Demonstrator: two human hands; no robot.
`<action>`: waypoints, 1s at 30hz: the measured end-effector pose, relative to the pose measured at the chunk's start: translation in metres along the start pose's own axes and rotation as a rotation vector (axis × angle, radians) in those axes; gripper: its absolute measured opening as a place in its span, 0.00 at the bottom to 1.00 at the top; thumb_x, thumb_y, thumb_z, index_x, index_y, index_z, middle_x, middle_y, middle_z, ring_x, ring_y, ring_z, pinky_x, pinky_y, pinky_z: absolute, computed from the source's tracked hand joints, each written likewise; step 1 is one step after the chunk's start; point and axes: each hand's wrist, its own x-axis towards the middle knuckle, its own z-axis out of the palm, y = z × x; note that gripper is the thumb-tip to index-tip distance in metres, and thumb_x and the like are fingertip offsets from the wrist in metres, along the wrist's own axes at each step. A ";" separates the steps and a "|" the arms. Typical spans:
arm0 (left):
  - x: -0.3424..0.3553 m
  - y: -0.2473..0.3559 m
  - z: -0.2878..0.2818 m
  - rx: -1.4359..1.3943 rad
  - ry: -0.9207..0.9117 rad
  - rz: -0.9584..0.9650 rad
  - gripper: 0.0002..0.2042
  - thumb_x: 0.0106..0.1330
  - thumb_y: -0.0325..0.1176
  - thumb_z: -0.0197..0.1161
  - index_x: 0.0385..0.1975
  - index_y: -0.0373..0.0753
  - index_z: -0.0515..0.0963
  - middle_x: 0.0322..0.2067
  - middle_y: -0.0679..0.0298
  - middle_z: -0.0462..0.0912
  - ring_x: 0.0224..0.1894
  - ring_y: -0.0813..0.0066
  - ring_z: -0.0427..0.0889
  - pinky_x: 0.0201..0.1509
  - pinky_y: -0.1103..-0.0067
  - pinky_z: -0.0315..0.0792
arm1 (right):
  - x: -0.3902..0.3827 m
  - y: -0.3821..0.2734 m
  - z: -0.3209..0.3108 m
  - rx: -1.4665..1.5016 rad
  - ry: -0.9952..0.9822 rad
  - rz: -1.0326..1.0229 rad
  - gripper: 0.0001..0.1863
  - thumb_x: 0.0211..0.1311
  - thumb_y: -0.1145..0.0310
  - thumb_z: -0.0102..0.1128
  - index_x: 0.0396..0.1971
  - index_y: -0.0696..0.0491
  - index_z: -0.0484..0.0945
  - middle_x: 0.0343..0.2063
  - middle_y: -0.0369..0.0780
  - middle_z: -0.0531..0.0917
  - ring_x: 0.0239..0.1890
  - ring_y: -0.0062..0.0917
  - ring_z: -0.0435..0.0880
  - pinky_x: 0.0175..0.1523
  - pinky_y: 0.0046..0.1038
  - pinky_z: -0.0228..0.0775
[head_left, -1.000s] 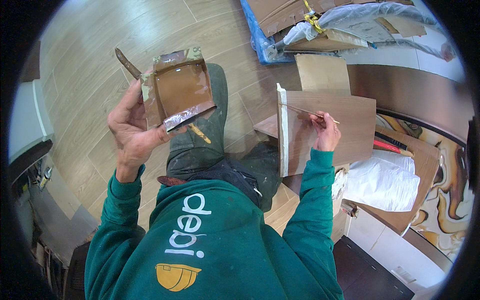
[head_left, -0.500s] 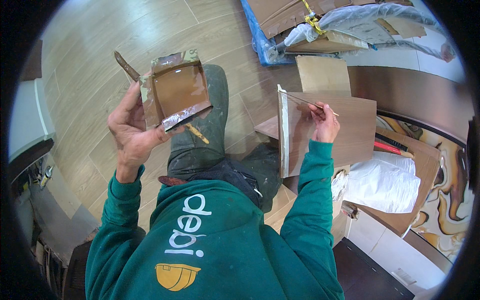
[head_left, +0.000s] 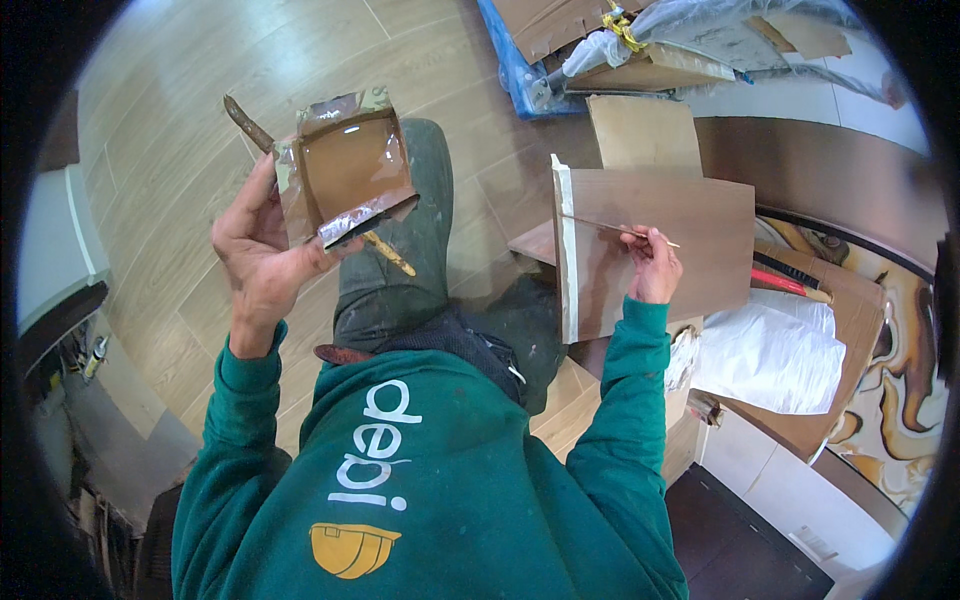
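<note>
My left hand (head_left: 262,240) is closed round the edge of a small square paint tray (head_left: 350,165), which holds glossy brown liquid and has stained, folded sides. A brown stick-like handle (head_left: 247,124) juts out past my fingers, and a yellowish stick (head_left: 388,253) shows under the tray's lower side. Between the fingertips of my right hand (head_left: 654,264) is a thin paintbrush (head_left: 610,227), its tip at the left edge of a brown wood-grain board (head_left: 690,215). White masking tape (head_left: 568,255) runs along that edge of the board.
Behind the board stands a tan panel (head_left: 645,135). White plastic sheeting (head_left: 772,350) lies on cardboard (head_left: 868,330) at the right, near a red-handled tool (head_left: 775,281). Plastic-wrapped cardboard (head_left: 560,35) is at the back. Wood-look floor tiles (head_left: 200,220) spread to the left.
The paintbrush tip has moved down along the taped edge, toward me. My right hand has shifted slightly the same way. The left hand still holds the tray, almost unmoved.
</note>
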 end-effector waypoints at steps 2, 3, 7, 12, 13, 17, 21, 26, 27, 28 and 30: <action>-0.001 -0.001 0.001 0.009 -0.006 0.007 0.45 0.38 0.30 0.79 0.58 0.25 0.62 0.50 0.51 0.74 0.52 0.66 0.75 0.58 0.71 0.71 | -0.005 -0.001 -0.004 -0.001 -0.007 -0.006 0.12 0.64 0.70 0.49 0.33 0.65 0.77 0.30 0.48 0.83 0.31 0.28 0.82 0.42 0.25 0.73; -0.001 -0.001 0.000 0.015 -0.018 -0.010 0.45 0.38 0.30 0.79 0.58 0.25 0.62 0.50 0.52 0.75 0.52 0.66 0.75 0.58 0.71 0.71 | -0.007 -0.002 -0.005 -0.007 -0.008 -0.007 0.12 0.64 0.70 0.49 0.33 0.65 0.77 0.31 0.48 0.83 0.31 0.28 0.82 0.42 0.25 0.73; -0.001 -0.002 0.002 -0.017 -0.036 -0.022 0.45 0.37 0.31 0.80 0.58 0.25 0.62 0.49 0.52 0.75 0.51 0.66 0.76 0.56 0.72 0.72 | -0.009 -0.007 -0.007 -0.022 -0.016 0.000 0.12 0.64 0.70 0.48 0.32 0.65 0.77 0.31 0.48 0.83 0.31 0.28 0.82 0.42 0.25 0.72; -0.002 -0.002 0.002 -0.016 -0.033 -0.022 0.45 0.37 0.31 0.80 0.57 0.25 0.63 0.49 0.53 0.75 0.52 0.66 0.75 0.57 0.72 0.71 | -0.002 -0.008 0.004 -0.064 -0.007 -0.023 0.13 0.64 0.70 0.48 0.32 0.64 0.78 0.30 0.47 0.83 0.32 0.27 0.82 0.43 0.24 0.71; -0.002 -0.002 0.002 -0.023 -0.027 -0.037 0.45 0.37 0.31 0.80 0.57 0.24 0.63 0.49 0.53 0.75 0.53 0.66 0.74 0.58 0.72 0.70 | 0.000 -0.007 0.006 -0.065 -0.015 -0.039 0.13 0.64 0.70 0.48 0.32 0.64 0.78 0.30 0.47 0.83 0.32 0.27 0.82 0.43 0.24 0.70; -0.002 -0.003 0.002 -0.008 0.011 -0.043 0.45 0.36 0.31 0.80 0.57 0.24 0.63 0.50 0.53 0.75 0.55 0.65 0.73 0.61 0.70 0.66 | 0.003 -0.005 0.010 -0.042 -0.010 -0.056 0.13 0.64 0.69 0.49 0.32 0.64 0.78 0.30 0.46 0.83 0.32 0.27 0.82 0.44 0.24 0.70; 0.000 0.000 0.003 0.019 -0.001 -0.015 0.45 0.35 0.30 0.80 0.57 0.24 0.63 0.51 0.52 0.74 0.55 0.65 0.72 0.62 0.70 0.66 | -0.001 -0.002 0.005 -0.065 -0.027 -0.068 0.13 0.64 0.69 0.49 0.32 0.64 0.78 0.31 0.47 0.83 0.32 0.27 0.82 0.44 0.24 0.70; 0.000 0.001 0.006 -0.049 -0.008 -0.062 0.44 0.37 0.30 0.80 0.57 0.24 0.63 0.50 0.52 0.74 0.54 0.65 0.73 0.61 0.71 0.67 | -0.006 -0.003 -0.005 -0.061 -0.056 -0.022 0.13 0.64 0.69 0.49 0.33 0.64 0.78 0.31 0.47 0.83 0.32 0.27 0.82 0.44 0.25 0.71; 0.001 0.000 0.006 -0.053 -0.018 -0.065 0.44 0.37 0.30 0.80 0.57 0.24 0.63 0.50 0.52 0.74 0.54 0.65 0.74 0.60 0.72 0.68 | -0.006 -0.004 -0.005 -0.066 -0.048 -0.002 0.13 0.64 0.69 0.49 0.33 0.65 0.77 0.31 0.47 0.83 0.32 0.28 0.82 0.44 0.25 0.71; 0.001 0.000 0.006 -0.057 -0.029 -0.068 0.44 0.37 0.30 0.80 0.57 0.24 0.63 0.50 0.52 0.74 0.53 0.66 0.74 0.60 0.72 0.68 | -0.006 -0.005 -0.004 -0.069 -0.047 -0.010 0.13 0.64 0.69 0.49 0.33 0.65 0.77 0.31 0.47 0.83 0.32 0.28 0.83 0.44 0.25 0.71; 0.001 0.000 0.007 -0.024 -0.028 -0.054 0.44 0.37 0.30 0.80 0.57 0.24 0.63 0.50 0.52 0.74 0.53 0.66 0.74 0.60 0.72 0.68 | -0.002 -0.006 0.002 -0.082 -0.028 -0.024 0.13 0.64 0.70 0.49 0.33 0.65 0.77 0.31 0.47 0.83 0.32 0.28 0.83 0.43 0.25 0.71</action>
